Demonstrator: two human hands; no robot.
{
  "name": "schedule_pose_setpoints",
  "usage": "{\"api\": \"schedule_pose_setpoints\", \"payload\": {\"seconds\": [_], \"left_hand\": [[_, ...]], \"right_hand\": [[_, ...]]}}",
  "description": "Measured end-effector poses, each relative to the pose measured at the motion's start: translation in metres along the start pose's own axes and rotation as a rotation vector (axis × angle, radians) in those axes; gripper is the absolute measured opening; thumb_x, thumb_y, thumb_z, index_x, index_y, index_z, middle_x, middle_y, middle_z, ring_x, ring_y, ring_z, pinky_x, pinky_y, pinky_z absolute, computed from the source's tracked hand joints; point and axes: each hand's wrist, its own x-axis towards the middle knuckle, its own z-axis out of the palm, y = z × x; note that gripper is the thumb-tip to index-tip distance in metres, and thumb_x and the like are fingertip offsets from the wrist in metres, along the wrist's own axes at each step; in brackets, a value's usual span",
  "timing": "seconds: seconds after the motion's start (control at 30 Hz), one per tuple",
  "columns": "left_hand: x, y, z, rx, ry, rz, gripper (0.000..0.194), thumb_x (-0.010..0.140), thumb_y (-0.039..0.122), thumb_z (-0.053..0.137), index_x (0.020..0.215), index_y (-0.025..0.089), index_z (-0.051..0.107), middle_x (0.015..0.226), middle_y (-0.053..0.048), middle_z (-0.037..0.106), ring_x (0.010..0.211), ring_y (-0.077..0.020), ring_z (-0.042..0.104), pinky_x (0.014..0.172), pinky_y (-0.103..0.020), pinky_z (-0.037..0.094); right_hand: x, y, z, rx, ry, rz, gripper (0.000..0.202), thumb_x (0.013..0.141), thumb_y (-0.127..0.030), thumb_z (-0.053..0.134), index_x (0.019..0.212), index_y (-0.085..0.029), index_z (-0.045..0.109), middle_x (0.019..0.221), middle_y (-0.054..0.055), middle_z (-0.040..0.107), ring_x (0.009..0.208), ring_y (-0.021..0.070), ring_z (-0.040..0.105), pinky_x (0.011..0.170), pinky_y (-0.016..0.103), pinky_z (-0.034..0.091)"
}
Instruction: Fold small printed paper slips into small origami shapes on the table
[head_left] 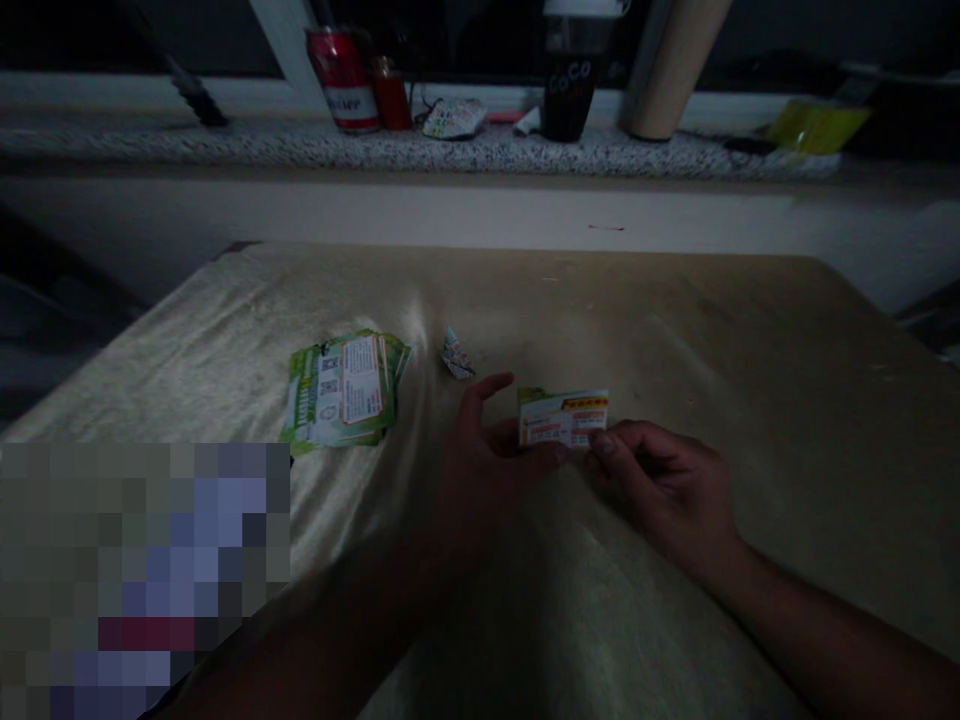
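A small folded paper leaflet (564,412), white with orange and red print and a bit of green at its upper left, is held up over the table between both hands. My right hand (671,478) pinches its lower right corner between thumb and fingers. At the left end, my left hand (491,450) has its thumb along the lower edge and some fingers behind the paper, while the index finger sticks out free. Just beyond that finger lies a small folded paper piece (455,355). Further left is a stack of green and white leaflets (341,390), slightly fanned.
A creased, pale cloth covers the table (712,340). Behind it, the speckled windowsill (262,145) bears a red can (343,80), a small red bottle (391,95), a crumpled paper (454,118), a dark cup (570,80), a tan cylinder (679,70) and a yellow packet (817,127). The lower left is pixelated.
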Motion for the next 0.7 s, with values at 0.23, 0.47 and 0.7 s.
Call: {"api": "schedule_pose_setpoints", "payload": {"seconds": [0.23, 0.47, 0.7], "left_hand": [[0.003, 0.002, -0.007, -0.068, 0.032, 0.01, 0.07, 0.065, 0.013, 0.084, 0.123, 0.024, 0.046, 0.078, 0.002, 0.075, 0.065, -0.0123, 0.067, 0.061, -0.022, 0.048], [0.007, 0.012, -0.015, -0.132, 0.111, 0.036, 0.057, 0.064, 0.014, 0.081, 0.112, 0.021, 0.051, 0.072, 0.004, 0.07, 0.058, -0.0086, 0.058, 0.057, -0.021, 0.043], [0.004, 0.002, -0.007, -0.028, -0.004, 0.02, 0.034, 0.069, 0.023, 0.079, 0.101, 0.016, 0.066, 0.075, 0.001, 0.069, 0.063, -0.0106, 0.058, 0.063, -0.025, 0.046]], "right_hand": [[0.005, -0.004, -0.002, 0.096, 0.057, 0.117, 0.027, 0.088, -0.038, 0.069, 0.068, -0.02, 0.07, 0.059, 0.0, 0.068, 0.052, 0.0107, 0.06, 0.048, 0.02, 0.047], [0.014, 0.0, -0.011, 0.133, 0.134, 0.152, 0.03, 0.089, -0.039, 0.069, 0.065, -0.02, 0.07, 0.06, 0.001, 0.068, 0.057, 0.0114, 0.062, 0.056, 0.022, 0.051], [0.013, -0.001, -0.009, 0.191, 0.079, 0.172, 0.032, 0.09, -0.039, 0.068, 0.065, -0.02, 0.069, 0.061, 0.0, 0.068, 0.059, 0.0108, 0.062, 0.062, 0.022, 0.052]]}}
